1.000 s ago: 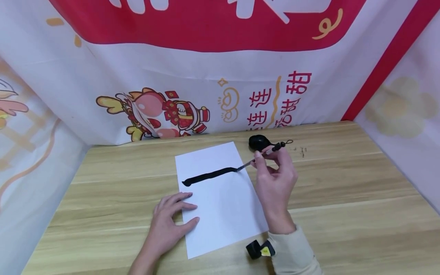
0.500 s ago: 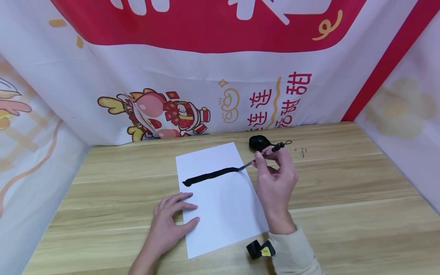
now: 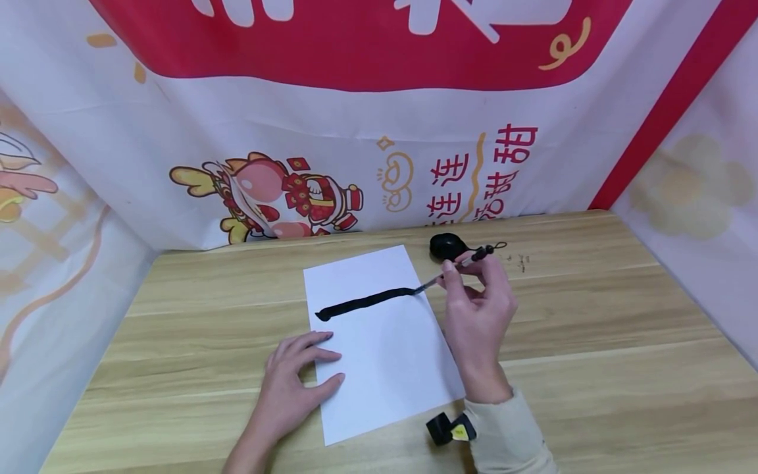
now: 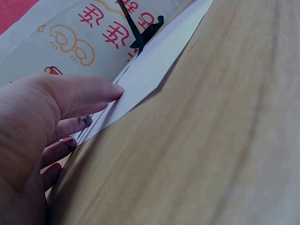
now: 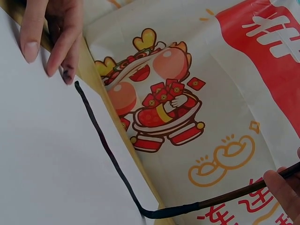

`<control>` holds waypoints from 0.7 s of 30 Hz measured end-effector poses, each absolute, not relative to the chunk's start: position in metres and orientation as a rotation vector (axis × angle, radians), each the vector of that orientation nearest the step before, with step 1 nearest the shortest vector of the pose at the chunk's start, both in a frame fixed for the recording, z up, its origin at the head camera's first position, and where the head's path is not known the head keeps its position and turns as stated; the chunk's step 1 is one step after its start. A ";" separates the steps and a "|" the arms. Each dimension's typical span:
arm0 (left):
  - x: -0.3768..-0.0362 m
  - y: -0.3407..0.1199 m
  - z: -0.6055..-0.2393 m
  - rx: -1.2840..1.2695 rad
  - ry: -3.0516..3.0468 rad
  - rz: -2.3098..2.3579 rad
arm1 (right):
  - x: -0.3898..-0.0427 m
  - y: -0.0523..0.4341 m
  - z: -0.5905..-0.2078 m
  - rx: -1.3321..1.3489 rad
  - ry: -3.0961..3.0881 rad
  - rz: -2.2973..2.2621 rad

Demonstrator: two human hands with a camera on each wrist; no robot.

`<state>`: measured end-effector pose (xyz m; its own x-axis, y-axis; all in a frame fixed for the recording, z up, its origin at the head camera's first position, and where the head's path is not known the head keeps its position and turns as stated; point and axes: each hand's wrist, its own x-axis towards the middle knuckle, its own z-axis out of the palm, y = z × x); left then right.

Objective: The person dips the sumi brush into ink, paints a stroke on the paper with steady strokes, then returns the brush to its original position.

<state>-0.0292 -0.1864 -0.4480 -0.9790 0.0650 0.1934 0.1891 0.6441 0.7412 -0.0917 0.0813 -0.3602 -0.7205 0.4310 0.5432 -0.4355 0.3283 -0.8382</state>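
Note:
A white sheet of paper lies on the wooden table, crossed near its top by one thick black ink stroke. My right hand pinches a writing brush, its tip on the paper at the stroke's right end. In the right wrist view the bristles of the brush bend against the sheet. My left hand rests with spread fingers on the paper's left edge. Dark smudges mark a fingertip of that hand in the left wrist view.
Behind the right hand sits a rounded black object. Small dark marks show on the table beside it. A black device with a yellow label is at the right wrist. A printed cloth hangs along the table's back edge.
The brush tip and right hand have shifted slightly right, and the black stroke reaches a little nearer the paper's right edge. The left hand stays in place.

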 end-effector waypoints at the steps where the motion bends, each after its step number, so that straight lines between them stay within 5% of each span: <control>1: -0.029 -0.186 -0.448 -0.209 -2.713 -1.250 | -0.092 0.082 -0.360 0.001 -1.854 1.484; 21: -0.029 -0.186 -0.447 -0.195 -2.722 -1.263 | -0.091 0.082 -0.358 -0.007 -1.816 1.517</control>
